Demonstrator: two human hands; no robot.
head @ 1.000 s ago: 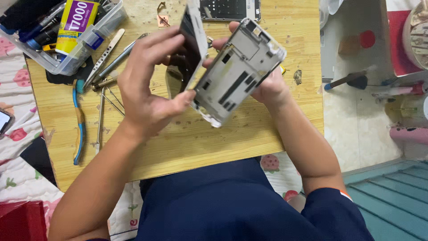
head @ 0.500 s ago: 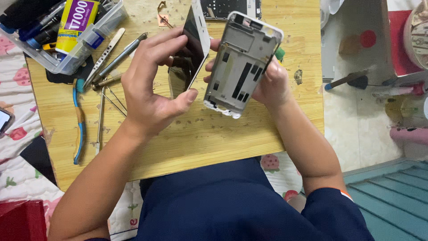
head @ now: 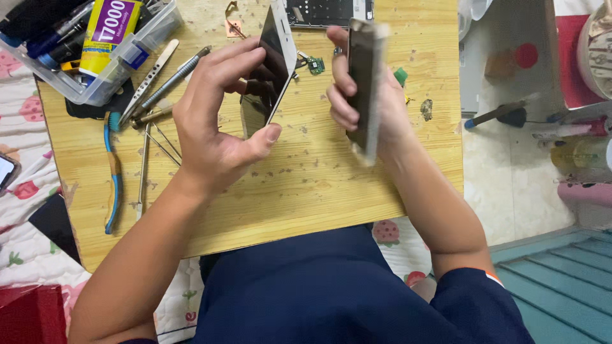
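My left hand (head: 220, 124) holds the white phone screen (head: 275, 60) by its edges, tilted above the wooden board (head: 306, 185). My right hand (head: 366, 102) grips the phone frame (head: 364, 83) edge-on, just beside the screen, not touching it.

A phone screen (head: 271, 70), dark glass with a white rim, stands tilted on edge above the desk (head: 306, 185), pinched in the left hand (head: 217, 121). At the far left, a clear plastic box (head: 95, 89) holds a yellow tube (head: 105, 28) with a purple label. Another small screen (head: 5, 171), dark with a pale frame, lies at the left edge on the patterned cloth.
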